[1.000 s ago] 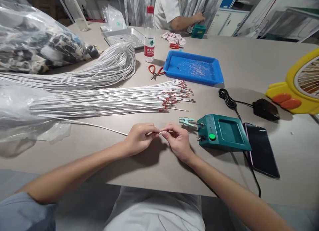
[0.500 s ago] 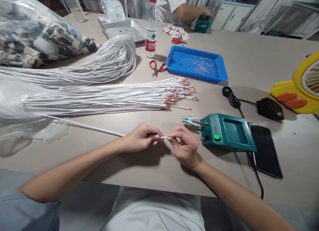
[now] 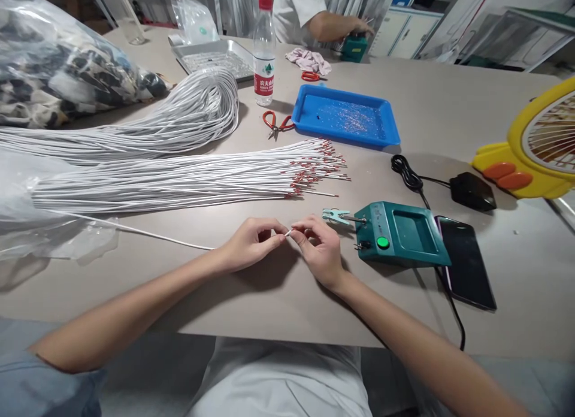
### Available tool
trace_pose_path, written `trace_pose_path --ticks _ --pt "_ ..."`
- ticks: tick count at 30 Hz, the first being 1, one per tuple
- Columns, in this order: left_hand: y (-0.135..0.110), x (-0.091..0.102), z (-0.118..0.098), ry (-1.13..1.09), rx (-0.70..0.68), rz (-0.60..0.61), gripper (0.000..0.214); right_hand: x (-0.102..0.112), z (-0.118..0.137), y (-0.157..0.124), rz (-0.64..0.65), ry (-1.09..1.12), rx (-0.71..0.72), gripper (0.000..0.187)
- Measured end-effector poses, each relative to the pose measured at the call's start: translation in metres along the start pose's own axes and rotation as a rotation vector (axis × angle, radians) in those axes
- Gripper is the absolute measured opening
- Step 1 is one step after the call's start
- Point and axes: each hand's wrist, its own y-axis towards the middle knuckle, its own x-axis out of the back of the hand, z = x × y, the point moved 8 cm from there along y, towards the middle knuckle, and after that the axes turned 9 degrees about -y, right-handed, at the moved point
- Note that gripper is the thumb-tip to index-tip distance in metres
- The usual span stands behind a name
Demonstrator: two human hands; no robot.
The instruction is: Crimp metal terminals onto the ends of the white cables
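The left hand (image 3: 249, 244) pinches a single white wire (image 3: 135, 230) near its free end, thumb and forefinger closed on it, and the right hand (image 3: 320, 249) meets it tip to tip, its fingertips (image 3: 297, 230) closed on the last short bit of that end — whether a small terminal sits between them cannot be told. Half a second ago a short stretch of bare white wire showed between the two hands; now that gap has shut and the hands have drawn together and slightly up the table, which reads as the end being worked or fitted rather than fed onward. The wire trails left from the grip across the table (image 3: 449, 117) toward the near left edge, where it runs under crumpled clear plastic (image 3: 40, 237). Just right of the right hand stands a green bench tool (image 3: 402, 234) with a clip pointing toward the fingers, a phone (image 3: 467, 262) beside it near the right edge. Beyond the hands lies a bundle of red-tipped wires (image 3: 188, 180), then a looped white bundle (image 3: 197, 114), a blue tray (image 3: 345, 114), red snips (image 3: 276, 122) and a water bottle (image 3: 264, 51) — and at the far edge another person's hand (image 3: 357, 29) rests on a second green tool.
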Motion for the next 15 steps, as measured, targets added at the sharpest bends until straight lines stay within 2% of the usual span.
trace_pose_path --ticks 3,7,12,15 --pt "-0.001 -0.001 -0.004 -0.013 -0.053 -0.017 0.023 -0.001 0.000 -0.001 0.005 -0.008 0.023 0.007" --pt "0.000 0.000 -0.001 -0.058 0.009 -0.051 0.017 0.002 -0.002 -0.001 -0.044 -0.041 0.029 0.026" --pt "-0.003 0.005 0.003 -0.110 0.110 -0.151 0.018 0.004 0.005 -0.001 -0.066 -0.088 0.098 0.023" --pt "-0.004 0.005 0.005 -0.141 0.157 -0.158 0.020 0.003 0.009 -0.002 -0.068 -0.122 0.135 0.021"
